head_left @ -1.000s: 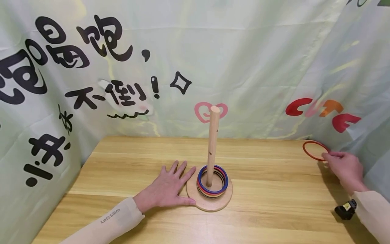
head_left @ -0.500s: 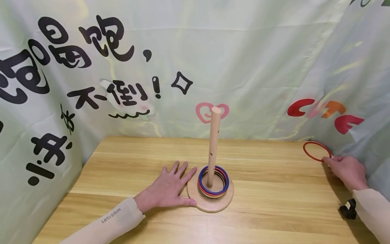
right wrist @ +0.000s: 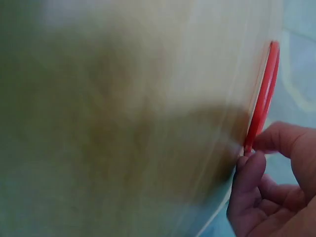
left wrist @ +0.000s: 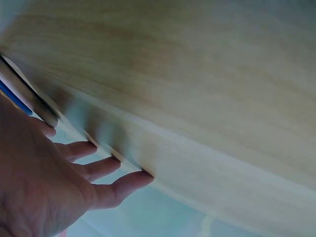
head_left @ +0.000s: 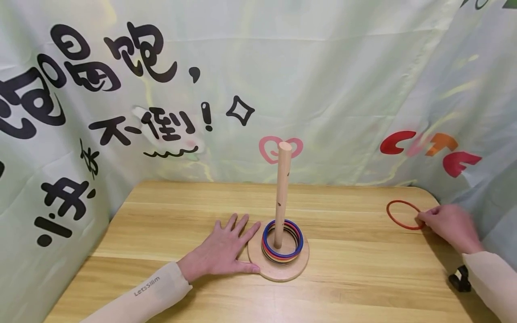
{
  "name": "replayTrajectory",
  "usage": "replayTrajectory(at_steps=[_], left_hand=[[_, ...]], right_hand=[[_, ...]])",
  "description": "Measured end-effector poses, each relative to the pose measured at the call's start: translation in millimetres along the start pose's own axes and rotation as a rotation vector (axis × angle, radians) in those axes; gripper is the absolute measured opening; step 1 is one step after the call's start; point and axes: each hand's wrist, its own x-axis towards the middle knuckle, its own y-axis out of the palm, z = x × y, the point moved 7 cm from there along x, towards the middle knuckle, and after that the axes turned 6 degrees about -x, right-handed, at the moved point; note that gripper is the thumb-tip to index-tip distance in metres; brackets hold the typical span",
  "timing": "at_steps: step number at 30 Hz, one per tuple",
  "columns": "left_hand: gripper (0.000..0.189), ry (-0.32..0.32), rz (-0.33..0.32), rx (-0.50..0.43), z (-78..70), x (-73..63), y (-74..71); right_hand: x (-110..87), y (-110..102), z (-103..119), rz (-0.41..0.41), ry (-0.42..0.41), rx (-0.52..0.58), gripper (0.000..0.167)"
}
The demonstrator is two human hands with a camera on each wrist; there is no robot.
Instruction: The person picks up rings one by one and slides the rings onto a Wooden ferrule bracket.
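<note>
At the right of the head view, my right hand (head_left: 452, 226) pinches a red ring (head_left: 397, 223) by its near right edge, between thumb and index finger. The right wrist view shows the red ring (right wrist: 265, 94) edge-on, low over the wood. My left hand (head_left: 224, 249) lies with fingers spread, its thumb and index finger at the left edge of a round wooden base (head_left: 278, 271). From that base rises an upright wooden peg (head_left: 284, 188). Several stacked rings (head_left: 300, 242) encircle the foot of the peg, a blue one on top, with red, yellowish and black ones below.
The wooden table (head_left: 355, 278) ends at a pale printed curtain (head_left: 331, 89) behind and on both sides. Below my right wrist is a small black device (head_left: 460, 279), beside the sleeve.
My right hand has brought the red ring leftward and nearer, away from the table's back right corner. The left hand, base and stacked rings have stayed in place.
</note>
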Motion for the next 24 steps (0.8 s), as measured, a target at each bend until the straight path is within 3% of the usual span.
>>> replayTrajectory(at_steps=[6,12,16,24], left_hand=[[0.115,-0.001,-0.005,0.002,0.6,-0.1,-0.2],[0.115,0.002,0.001,-0.001,-0.2,-0.5,1.0],[0.115,-0.001,0.005,0.006,-0.2,-1.3,0.9],[0.115,0.000,0.007,0.005,-0.3,-1.0,-0.7]], right_hand=[[-7.3,6,23,-0.014,-0.063,0.014,0.030],[-24.3,4,54,-0.159,-0.191,0.047,0.021],[-37.2,-3,77,-0.233,-0.215,0.086,0.018],[-65.0,-19,132,-0.236,-0.257,0.241,0.012]])
